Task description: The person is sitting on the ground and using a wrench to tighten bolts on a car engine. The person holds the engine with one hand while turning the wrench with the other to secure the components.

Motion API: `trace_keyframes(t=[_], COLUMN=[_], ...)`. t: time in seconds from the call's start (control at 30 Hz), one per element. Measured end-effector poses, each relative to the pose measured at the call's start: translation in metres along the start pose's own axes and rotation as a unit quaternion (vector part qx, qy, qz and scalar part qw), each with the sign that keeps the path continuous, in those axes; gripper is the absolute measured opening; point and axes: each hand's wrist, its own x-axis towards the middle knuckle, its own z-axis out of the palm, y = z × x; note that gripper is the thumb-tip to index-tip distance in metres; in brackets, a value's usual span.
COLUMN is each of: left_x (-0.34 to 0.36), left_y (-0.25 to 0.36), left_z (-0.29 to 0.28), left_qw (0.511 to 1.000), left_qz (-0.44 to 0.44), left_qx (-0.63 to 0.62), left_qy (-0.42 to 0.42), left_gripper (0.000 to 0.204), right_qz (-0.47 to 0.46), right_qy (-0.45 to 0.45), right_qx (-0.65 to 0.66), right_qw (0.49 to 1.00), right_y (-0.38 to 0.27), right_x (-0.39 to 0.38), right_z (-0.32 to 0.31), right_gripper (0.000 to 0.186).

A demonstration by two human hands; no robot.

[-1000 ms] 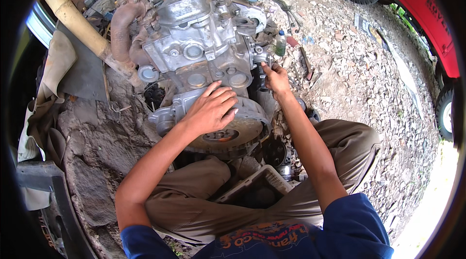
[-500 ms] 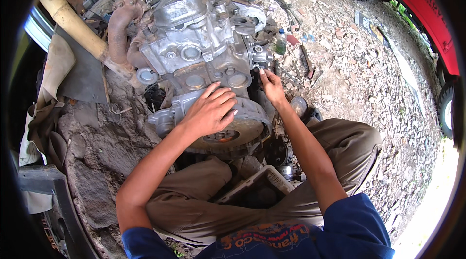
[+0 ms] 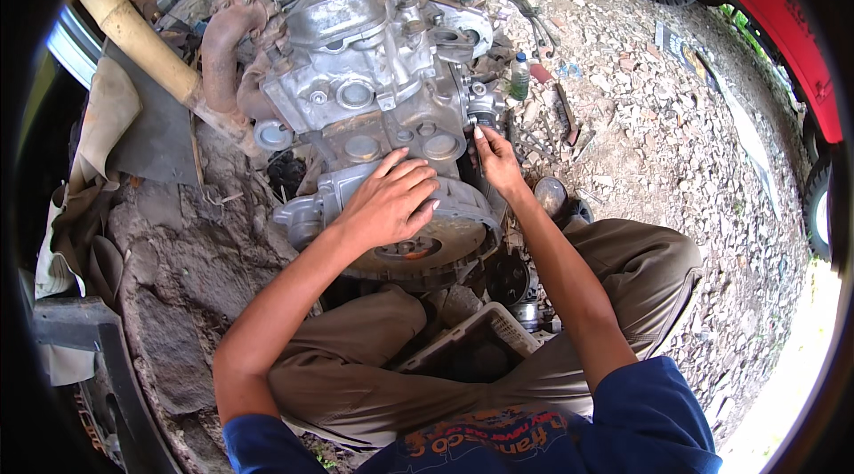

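A large grey metal engine stands in front of me with its round, open-ended housing toward my lap. My left hand lies on the housing's upper edge, fingers loosely spread, gripping nothing. On the engine's right side sits a small cylindrical metal unit with a dark lower part. Just below and against it, my right hand is closed in a pinch, thumb and index finger pressed together. What lies between those fingertips is too small and too hidden to name.
A rusty curved pipe and a bamboo pole flank the engine's left. To the right, a plastic bottle and loose tools lie on gravel. A plastic crate sits between my legs. A red vehicle stands far right.
The whole view has shifted slightly, so the engine sits a little further right and lower. Both hands keep nearly the same places and poses.
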Motion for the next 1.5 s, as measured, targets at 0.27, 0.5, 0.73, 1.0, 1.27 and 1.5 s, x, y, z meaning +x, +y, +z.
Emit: trace_keyframes(t=[0.27, 0.5, 0.73, 1.0, 1.27, 1.5], left_x=[0.005, -0.002, 0.003, -0.002, 0.016, 0.111], left_y=[0.0, -0.002, 0.001, -0.001, 0.008, -0.007], left_z=[0.001, 0.0, -0.002, -0.002, -0.011, -0.016], left_qw=[1.0, 1.0, 1.0, 1.0, 0.999, 0.986], left_qz=[0.005, -0.004, -0.006, -0.006, -0.003, 0.091], left_qx=[0.0, -0.002, -0.006, -0.001, -0.045, 0.116], left_qy=[-0.003, -0.006, -0.009, -0.006, -0.013, 0.079], left_gripper=[0.027, 0.027, 0.025, 0.026, 0.029, 0.038], right_qz=[-0.077, 0.222, 0.102, 0.008, -0.058, -0.103], right_qy=[0.104, 0.05, 0.158, 0.183, 0.188, 0.173], right_qx=[-0.429, -0.043, -0.075, -0.043, -0.135, -0.073], right_qw=[0.894, 0.973, 0.979, 0.982, 0.971, 0.977], right_y=[-0.004, -0.062, -0.025, -0.009, -0.002, -0.002], right_x=[0.009, -0.005, 0.0, 0.002, -0.001, 0.006], right_z=[0.0, 0.02, 0.022, 0.005, 0.005, 0.0], right_gripper=[0.044, 0.046, 0.039, 0.034, 0.036, 0.038])
